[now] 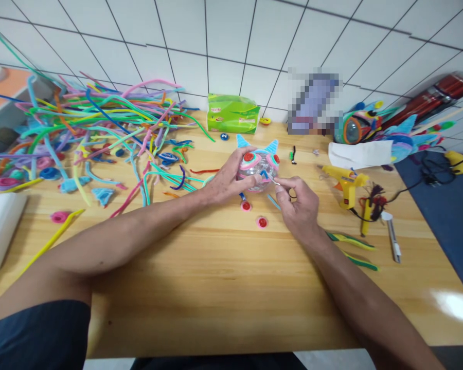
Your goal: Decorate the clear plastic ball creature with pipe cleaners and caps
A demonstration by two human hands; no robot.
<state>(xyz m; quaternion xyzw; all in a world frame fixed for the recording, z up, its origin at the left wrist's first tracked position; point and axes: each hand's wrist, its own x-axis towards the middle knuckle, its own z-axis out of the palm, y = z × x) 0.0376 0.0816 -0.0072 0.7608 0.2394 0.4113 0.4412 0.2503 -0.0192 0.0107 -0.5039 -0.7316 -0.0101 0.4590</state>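
Note:
A clear, shiny ball [257,165] sits upright near the middle of the table, decorated with pink-ringed red eyes and two light-blue pointed ears. My left hand [231,177] is closed around its left side, thumb across the front. Between the thumb and fingers of my right hand [299,203] is a thin metal tool [272,179], most of it hidden in the grip. Its tip meets the ball's front beside a small bent blue pipe-cleaner piece [264,175]. Two red discs with pink rims, one nearer the ball [246,205] and another [262,222], lie just below.
Tangled pipe cleaners [111,118] cover the left back. A green tissue pack [232,114] stands at the wall. To the right are a yellow glue gun [345,182], green-and-yellow plier handles [353,240], a cutter knife [392,239], finished crafts [355,128] and a red flask [428,100].

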